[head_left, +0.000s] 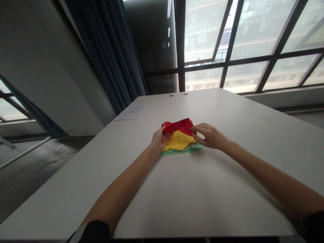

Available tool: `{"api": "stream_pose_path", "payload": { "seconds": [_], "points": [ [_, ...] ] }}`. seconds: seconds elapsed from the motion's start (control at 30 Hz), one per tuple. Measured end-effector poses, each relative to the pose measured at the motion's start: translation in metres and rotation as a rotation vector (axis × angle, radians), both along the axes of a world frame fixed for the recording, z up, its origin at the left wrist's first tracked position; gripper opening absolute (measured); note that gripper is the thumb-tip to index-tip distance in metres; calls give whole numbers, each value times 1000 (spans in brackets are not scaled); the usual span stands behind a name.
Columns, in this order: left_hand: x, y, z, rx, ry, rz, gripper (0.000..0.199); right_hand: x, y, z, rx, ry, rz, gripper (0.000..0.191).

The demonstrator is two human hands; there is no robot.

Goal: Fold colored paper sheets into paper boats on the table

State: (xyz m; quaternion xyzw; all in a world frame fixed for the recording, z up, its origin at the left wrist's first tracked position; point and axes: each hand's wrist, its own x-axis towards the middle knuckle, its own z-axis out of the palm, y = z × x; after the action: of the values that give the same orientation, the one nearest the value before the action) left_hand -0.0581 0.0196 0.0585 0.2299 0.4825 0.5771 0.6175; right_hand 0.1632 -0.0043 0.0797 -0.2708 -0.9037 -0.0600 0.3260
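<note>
A red sheet (178, 126), creased like thin paper or cloth, is held up between my two hands. My left hand (160, 137) pinches its left edge with the thumb on top. The right edge is between the thumb and fingers of my right hand (206, 135). Just beneath lies a creased yellow sheet (178, 141), partly covered by the red one. Under that, the edges of a light green and teal stack of sheets (174, 152) show on the table. Whether these are paper or cloth I cannot tell.
The white table (177, 195) stretches away from me. A printed paper (131, 112) lies near its left edge. Two small dark round fittings (171, 96) sit at the far edge. Beyond are a dark blue curtain (106, 50) and large windows (205, 30).
</note>
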Motion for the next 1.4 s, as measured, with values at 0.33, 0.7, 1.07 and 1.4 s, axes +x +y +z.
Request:
{"api": "stream_pose_path", "payload": {
  "seconds": [0.33,0.7,1.07,1.4],
  "points": [
    [6,-5,-1,396,409,130,33,-4,-5,2,-140,-27,-275,27],
    [17,-19,1,713,715,18,34,-9,-3,11,-140,180,-150,23],
    [21,-21,3,672,650,-57,32,-10,-9,17,-365,-45,-23,21],
    [26,-24,6,598,529,-179,33,-10,-3,11,-562,77,-44,20]
  ]
}}
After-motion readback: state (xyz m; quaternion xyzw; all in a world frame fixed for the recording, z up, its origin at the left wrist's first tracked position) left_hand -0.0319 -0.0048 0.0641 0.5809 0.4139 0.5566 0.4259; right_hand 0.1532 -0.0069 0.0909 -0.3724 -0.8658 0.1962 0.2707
